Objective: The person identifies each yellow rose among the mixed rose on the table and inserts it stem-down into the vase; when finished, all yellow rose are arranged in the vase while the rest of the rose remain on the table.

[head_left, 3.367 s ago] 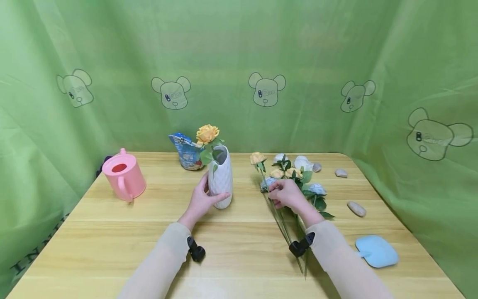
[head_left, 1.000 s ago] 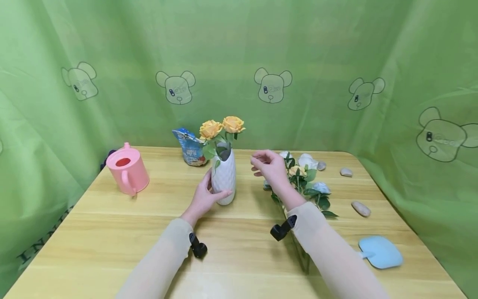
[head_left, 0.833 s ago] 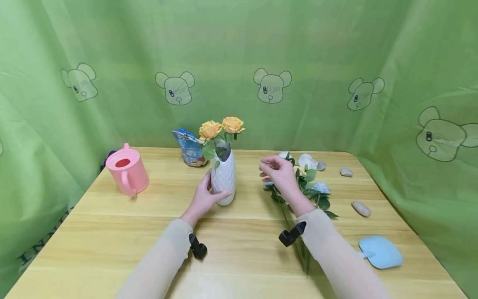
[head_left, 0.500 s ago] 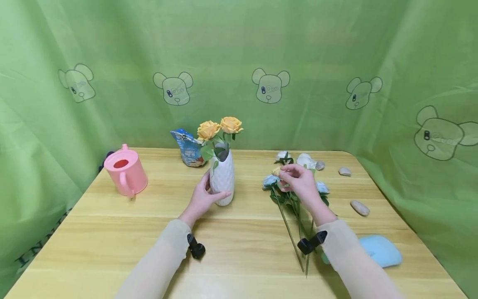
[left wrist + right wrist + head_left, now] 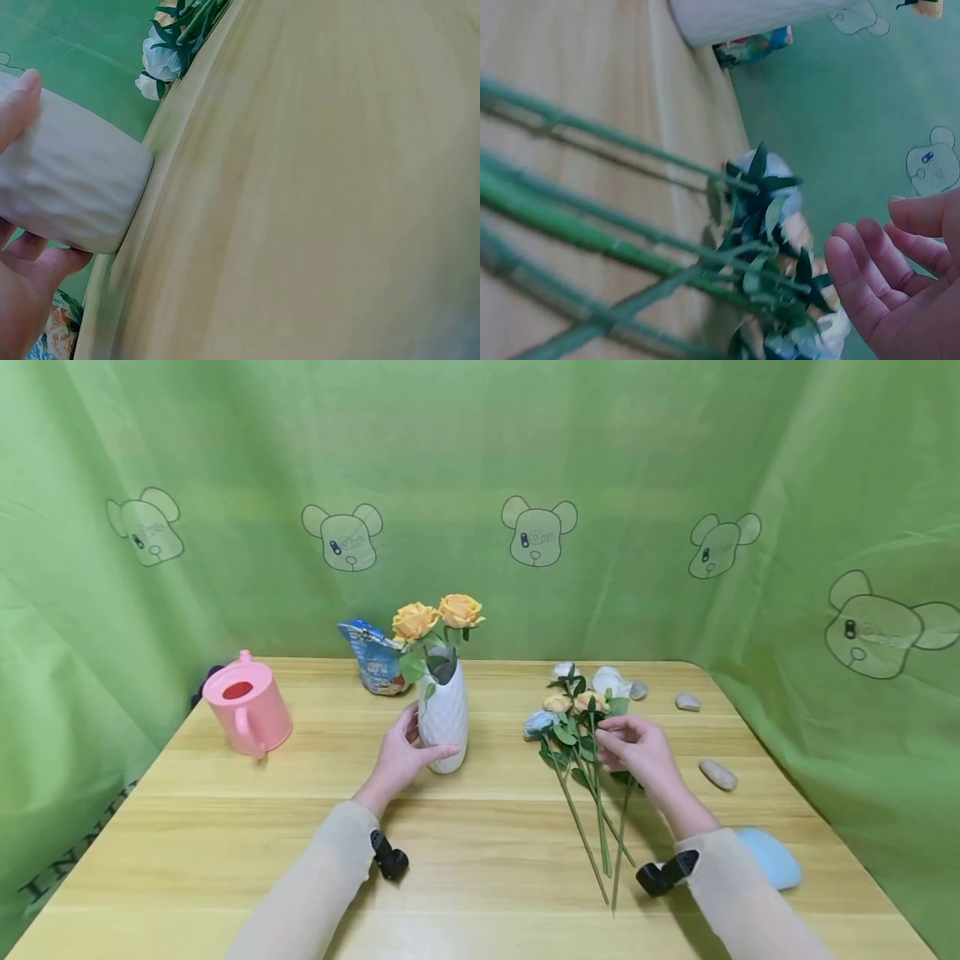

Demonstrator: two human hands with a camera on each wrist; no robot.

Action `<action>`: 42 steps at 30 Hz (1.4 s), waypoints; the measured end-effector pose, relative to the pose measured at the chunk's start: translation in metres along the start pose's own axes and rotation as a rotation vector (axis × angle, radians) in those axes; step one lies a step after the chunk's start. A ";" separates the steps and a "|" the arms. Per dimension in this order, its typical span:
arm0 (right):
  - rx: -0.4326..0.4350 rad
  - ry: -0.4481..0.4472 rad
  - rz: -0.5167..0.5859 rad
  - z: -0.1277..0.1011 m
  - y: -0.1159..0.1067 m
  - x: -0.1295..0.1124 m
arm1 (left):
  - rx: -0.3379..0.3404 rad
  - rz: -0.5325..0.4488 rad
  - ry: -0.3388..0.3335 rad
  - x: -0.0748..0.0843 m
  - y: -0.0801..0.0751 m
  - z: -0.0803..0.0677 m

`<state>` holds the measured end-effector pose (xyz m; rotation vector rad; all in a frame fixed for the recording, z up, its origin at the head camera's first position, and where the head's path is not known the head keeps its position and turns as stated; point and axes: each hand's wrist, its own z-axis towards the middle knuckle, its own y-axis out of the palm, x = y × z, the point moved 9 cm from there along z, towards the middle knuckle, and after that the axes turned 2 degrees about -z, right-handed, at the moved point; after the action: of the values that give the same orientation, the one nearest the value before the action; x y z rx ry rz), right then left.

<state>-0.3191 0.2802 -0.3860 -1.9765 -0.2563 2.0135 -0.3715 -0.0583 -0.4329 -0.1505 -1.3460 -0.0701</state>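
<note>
My left hand (image 5: 397, 756) grips a white textured vase (image 5: 444, 718) upright on the table, fingers and thumb round its sides. Two yellow roses (image 5: 437, 617) stand in the vase. My right hand (image 5: 637, 752) hovers over the right edge of a bunch of artificial flowers lying on the table, fingers loosely bent with nothing between them in the right wrist view. The bunch has a blue rose (image 5: 542, 723), yellow roses (image 5: 591, 702) and white roses (image 5: 611, 682); its green stems (image 5: 581, 827) point toward me. Part of the bunch is hidden behind my right hand.
A pink watering can (image 5: 251, 710) stands on the left and a blue bag (image 5: 375, 658) behind the vase. Grey stones (image 5: 718, 774) lie on the right. A light-blue shovel blade (image 5: 768, 858) shows beside my right sleeve. Green curtains (image 5: 450, 460) enclose the table.
A second yellow rose has gone into the vase since the oldest frame. My right hand has since moved back right, over the bunch to its right edge. The left hand keeps holding the vase.
</note>
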 end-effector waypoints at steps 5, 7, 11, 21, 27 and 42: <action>-0.049 0.044 -0.069 -0.006 -0.002 0.011 | 0.000 -0.003 -0.007 0.000 -0.001 0.000; -0.076 0.080 -0.092 -0.008 -0.002 0.018 | 0.012 -0.003 -0.011 0.000 -0.002 0.000; -0.115 0.153 -0.097 -0.008 0.003 0.034 | 0.028 -0.002 -0.010 -0.003 -0.006 0.000; -0.124 0.233 -0.101 -0.007 0.014 0.056 | -0.014 0.001 -0.053 0.024 -0.003 -0.014; -0.105 0.256 -0.121 -0.005 0.014 0.060 | -0.020 0.015 -0.056 0.025 -0.001 -0.012; -0.043 0.156 -0.046 -0.007 0.005 0.028 | -0.041 -0.011 -0.056 0.028 0.000 -0.013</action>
<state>-0.3128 0.2850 -0.4143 -2.1206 -0.3078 1.8287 -0.3525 -0.0592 -0.4085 -0.1808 -1.4023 -0.1028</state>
